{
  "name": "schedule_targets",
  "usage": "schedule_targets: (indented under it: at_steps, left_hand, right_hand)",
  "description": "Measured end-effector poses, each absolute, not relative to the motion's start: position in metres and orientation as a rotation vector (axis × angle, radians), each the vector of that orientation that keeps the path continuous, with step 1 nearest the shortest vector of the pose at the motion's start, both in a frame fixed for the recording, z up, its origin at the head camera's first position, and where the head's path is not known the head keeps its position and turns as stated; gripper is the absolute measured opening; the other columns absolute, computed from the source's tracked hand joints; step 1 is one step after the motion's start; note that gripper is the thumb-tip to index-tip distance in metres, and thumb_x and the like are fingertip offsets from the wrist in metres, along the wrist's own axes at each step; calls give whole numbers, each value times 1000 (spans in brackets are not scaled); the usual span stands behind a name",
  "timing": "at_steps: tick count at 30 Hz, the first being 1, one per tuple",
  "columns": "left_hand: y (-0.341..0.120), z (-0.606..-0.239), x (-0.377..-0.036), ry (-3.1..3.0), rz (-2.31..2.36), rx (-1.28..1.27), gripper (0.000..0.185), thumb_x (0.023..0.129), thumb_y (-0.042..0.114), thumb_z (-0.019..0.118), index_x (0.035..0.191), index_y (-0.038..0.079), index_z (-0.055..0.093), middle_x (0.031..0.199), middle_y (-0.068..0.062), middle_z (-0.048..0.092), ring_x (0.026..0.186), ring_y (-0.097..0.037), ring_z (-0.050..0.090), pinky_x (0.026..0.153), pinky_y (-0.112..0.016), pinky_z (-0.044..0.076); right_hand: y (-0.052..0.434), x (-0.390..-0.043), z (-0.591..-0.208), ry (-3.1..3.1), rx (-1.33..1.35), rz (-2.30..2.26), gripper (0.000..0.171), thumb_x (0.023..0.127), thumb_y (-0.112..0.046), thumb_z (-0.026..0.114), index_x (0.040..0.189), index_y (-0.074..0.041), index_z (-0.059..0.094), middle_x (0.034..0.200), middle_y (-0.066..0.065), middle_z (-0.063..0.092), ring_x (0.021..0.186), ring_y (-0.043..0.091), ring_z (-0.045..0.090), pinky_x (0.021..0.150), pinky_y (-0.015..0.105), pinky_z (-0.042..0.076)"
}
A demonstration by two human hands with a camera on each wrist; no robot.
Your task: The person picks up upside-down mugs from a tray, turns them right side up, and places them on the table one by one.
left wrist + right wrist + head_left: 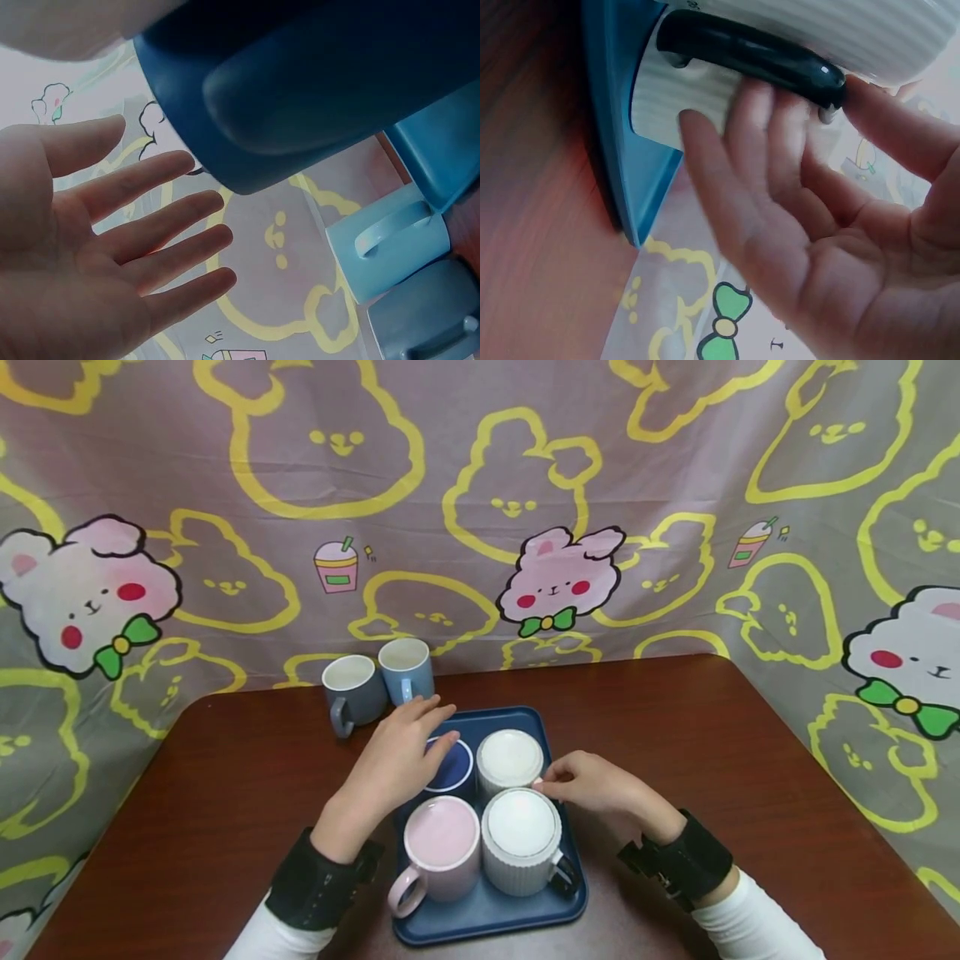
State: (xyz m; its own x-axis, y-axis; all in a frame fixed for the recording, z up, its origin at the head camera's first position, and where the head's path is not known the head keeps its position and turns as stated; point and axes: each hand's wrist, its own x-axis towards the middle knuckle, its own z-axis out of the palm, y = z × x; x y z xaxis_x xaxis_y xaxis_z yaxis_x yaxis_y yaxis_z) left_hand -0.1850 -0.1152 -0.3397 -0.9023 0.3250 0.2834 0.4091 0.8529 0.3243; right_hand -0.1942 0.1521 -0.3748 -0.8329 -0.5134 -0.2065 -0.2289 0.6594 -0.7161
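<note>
My left hand (401,752) is spread with straight fingers over the left side of the navy mug (453,766), which rests base up at the back left of the blue tray (510,906). In the left wrist view its palm and fingers hold nothing beside that mug. The right hand (592,782) is at the back white mug (512,756), also base up. Seen from the right wrist, its thumb meets the upper end of the mug's black handle (757,56), with curled fingers passing behind the handle.
At the tray's front stand a pink mug (450,852) and a ribbed white mug (521,843) with a black handle. Behind the tray, a grey mug (354,689) and a light blue mug (407,668) stand upright by the patterned cloth (465,468).
</note>
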Motion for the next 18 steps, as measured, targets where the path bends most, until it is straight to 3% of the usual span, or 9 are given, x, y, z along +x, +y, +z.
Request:
schedule_targets:
  at_steps: [4, 10, 18]
  left_hand:
    - [-116, -339, -185, -2796, -565, -557, 46, 92, 30, 61, 132, 8, 55, 141, -17, 48, 134, -38, 39, 105, -57, 34]
    - [-116, -340, -185, -2795, -569, -567, 46, 93, 30, 60, 132, 7, 55, 141, -17, 48, 134, -39, 39, 105, -55, 35]
    - [-116, -338, -185, -2824, -563, -551, 47, 93, 30, 60, 134, 8, 54, 142, -17, 47, 135, -38, 37, 106, -57, 33]
  right_hand:
    - [151, -194, -374, 2490, -581, -988, 21, 93, -26, 60, 89, -9, 71, 65, 0, 48, 64, 13, 45, 56, 24, 33]
    - [150, -192, -371, 2502, -526, -993, 20, 93, -24, 61, 90, -7, 71, 81, 10, 63, 73, 16, 53, 63, 26, 46]
    - [149, -191, -374, 2563, -566, -941, 18, 94, -21, 59, 87, -9, 69, 66, 2, 52, 61, 13, 48, 55, 24, 38]
